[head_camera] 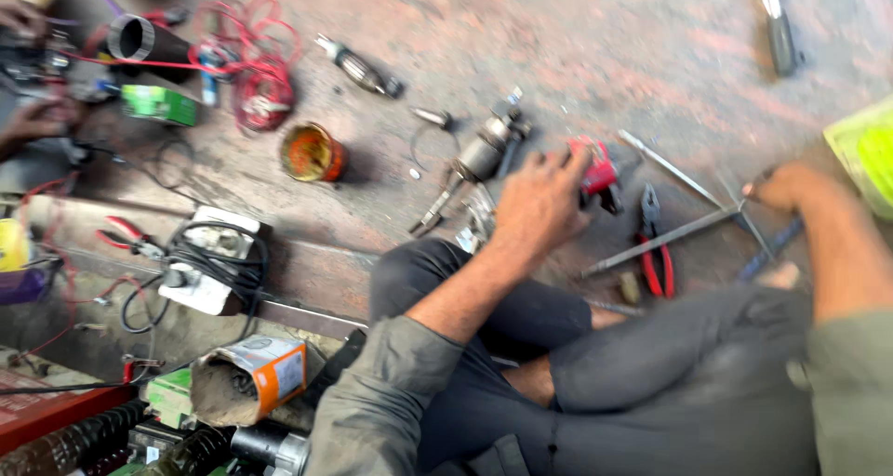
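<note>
Reaching/sorting step on the workshop floor: left hand (538,202) spread wide, fingertips touching the red part (596,171) just beyond it, nothing gripped yet. Right hand (779,185) rests by the crossed metal rods (666,238); blur hides its opening. Next move, likely, needs fingers closing around the red part.
</note>
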The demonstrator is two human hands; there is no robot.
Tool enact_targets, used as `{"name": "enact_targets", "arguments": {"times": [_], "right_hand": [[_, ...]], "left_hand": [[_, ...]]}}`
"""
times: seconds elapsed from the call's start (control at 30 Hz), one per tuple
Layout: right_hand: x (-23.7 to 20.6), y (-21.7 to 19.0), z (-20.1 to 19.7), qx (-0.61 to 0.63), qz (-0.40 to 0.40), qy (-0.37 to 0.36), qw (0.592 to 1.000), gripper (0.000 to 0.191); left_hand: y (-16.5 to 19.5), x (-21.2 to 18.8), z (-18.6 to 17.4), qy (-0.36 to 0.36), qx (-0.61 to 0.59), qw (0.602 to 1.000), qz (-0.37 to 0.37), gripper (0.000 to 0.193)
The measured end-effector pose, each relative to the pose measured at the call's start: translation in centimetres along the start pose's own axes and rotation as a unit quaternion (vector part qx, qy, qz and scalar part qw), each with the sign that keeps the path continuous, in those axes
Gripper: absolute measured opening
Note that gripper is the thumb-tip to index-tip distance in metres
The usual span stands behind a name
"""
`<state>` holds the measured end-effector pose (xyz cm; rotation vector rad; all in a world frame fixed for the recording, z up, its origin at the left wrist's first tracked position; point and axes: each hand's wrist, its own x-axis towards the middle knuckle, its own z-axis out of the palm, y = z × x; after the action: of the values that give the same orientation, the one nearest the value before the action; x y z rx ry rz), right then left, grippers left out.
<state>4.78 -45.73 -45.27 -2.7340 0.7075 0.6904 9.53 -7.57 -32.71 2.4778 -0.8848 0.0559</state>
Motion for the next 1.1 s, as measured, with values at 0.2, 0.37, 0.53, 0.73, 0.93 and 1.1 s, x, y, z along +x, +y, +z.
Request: {"name": "enact_targets", "arguments": {"times": [0.2,0.37,0.53,0.73,0.93,1.1], "right_hand": [[-10.3,-11.9,1.5,0.357,-0.057,0.030,0.932,0.043],[-15.5,-19.3,6.2,0.496,-0.053,0.120,0.858,0.032],[-14.9,-19.8,6.7,0.718,-0.059,0.071,0.690,0.031],[-14.6,-19.9,6.9,0.754,-0.043,0.043,0.654,0.029],[-13.4,-19.9,6.9,0.717,-0.046,0.053,0.694,0.028],[-12.5,-20.1,6.5,0.687,-0.042,0.058,0.723,0.034]], "left_hand": [[-0.2,-0.6,-0.2,0.007,-0.015,1.000,-0.012,0.064],[-0.4,-0.7,-0.2,0.018,-0.028,0.999,-0.002,0.066],[-0.8,-0.9,-0.3,0.004,-0.027,1.000,0.000,0.064],[-1.4,-1.0,0.1,0.006,-0.032,0.999,0.011,0.060],[-3.0,-0.7,-0.1,-0.031,-0.019,0.998,0.058,0.071],[-3.7,-1.3,-1.4,0.004,-0.016,0.999,0.043,0.072]]}}
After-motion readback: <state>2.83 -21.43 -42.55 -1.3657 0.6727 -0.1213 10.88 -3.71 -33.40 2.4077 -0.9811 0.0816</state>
